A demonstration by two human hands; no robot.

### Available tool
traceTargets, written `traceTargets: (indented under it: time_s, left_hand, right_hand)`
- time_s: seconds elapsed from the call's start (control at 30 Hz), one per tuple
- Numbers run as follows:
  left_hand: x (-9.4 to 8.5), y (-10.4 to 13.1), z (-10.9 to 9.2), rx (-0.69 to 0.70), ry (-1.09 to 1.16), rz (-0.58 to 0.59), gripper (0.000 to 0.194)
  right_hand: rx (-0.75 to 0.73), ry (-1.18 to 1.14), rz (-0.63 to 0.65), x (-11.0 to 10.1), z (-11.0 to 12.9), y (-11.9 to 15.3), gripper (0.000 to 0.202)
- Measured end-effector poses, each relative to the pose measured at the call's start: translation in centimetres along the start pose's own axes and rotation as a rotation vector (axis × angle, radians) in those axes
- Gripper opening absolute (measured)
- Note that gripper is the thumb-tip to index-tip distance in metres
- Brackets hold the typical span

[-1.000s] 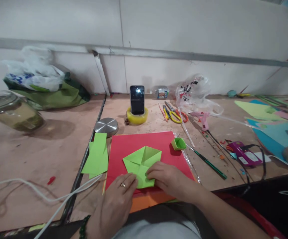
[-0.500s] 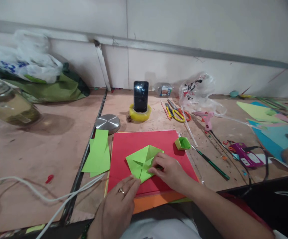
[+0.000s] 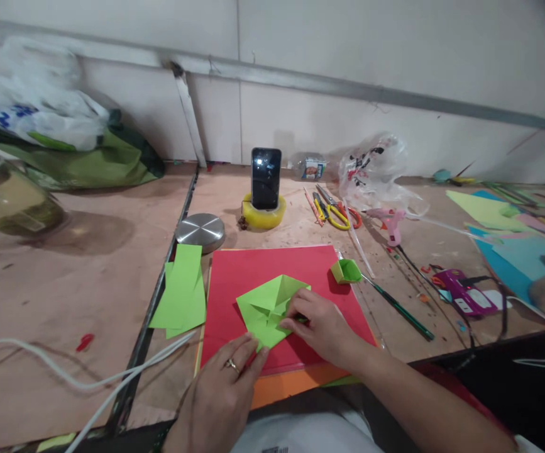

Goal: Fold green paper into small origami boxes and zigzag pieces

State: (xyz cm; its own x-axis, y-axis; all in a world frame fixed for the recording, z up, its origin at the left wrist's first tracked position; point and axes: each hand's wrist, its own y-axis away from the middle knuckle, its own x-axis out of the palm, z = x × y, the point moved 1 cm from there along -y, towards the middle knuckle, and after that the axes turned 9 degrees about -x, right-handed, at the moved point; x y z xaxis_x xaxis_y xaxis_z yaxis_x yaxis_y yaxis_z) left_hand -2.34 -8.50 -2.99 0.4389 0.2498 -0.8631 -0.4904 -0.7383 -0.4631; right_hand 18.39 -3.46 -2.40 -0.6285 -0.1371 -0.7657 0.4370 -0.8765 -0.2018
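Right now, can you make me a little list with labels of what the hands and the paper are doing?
left hand: flat, fingertips on the near corner of the green folded paper
right hand: fingers pressing the paper's right side
paper: partly folded, lying on a red sheet
left of red sheet: green paper strips
right of red sheet: small green paper box, green pencil
behind: phone upright in a yellow tape roll, metal lid, scissors
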Motion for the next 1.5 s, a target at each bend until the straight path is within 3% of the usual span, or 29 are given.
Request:
traceTargets:
  time_s: [0.7,1.0,1.2,1.33,1.5]
  left_hand:
    - [0.5,0.2,0.2,0.051,-0.052,-0.044,0.037]
    - [0.5,0.3,0.2,0.046,-0.069,0.001,0.037]
    - [0.3,0.1,0.3,0.126,-0.078,0.086,0.040]
    - [-0.1,-0.2,0.1,0.115,-0.106,0.148,0.044]
    - [-0.4,-0.5,-0.1,0.104,-0.114,0.151,0.044]
  right_hand:
    - [-0.025,0.098,0.012,0.0,0.1,0.2,0.016]
    - [-0.007,0.104,0.031,0.1,0.0,0.1,0.016]
    - [0.032,0.156,0.052,0.0,0.8,0.1,0.009]
    - [0.070,0.203,0.072,0.0,1.7,0.0,0.041]
    - [0.083,0.143,0.094,-0.7,1.6,0.5,0.034]
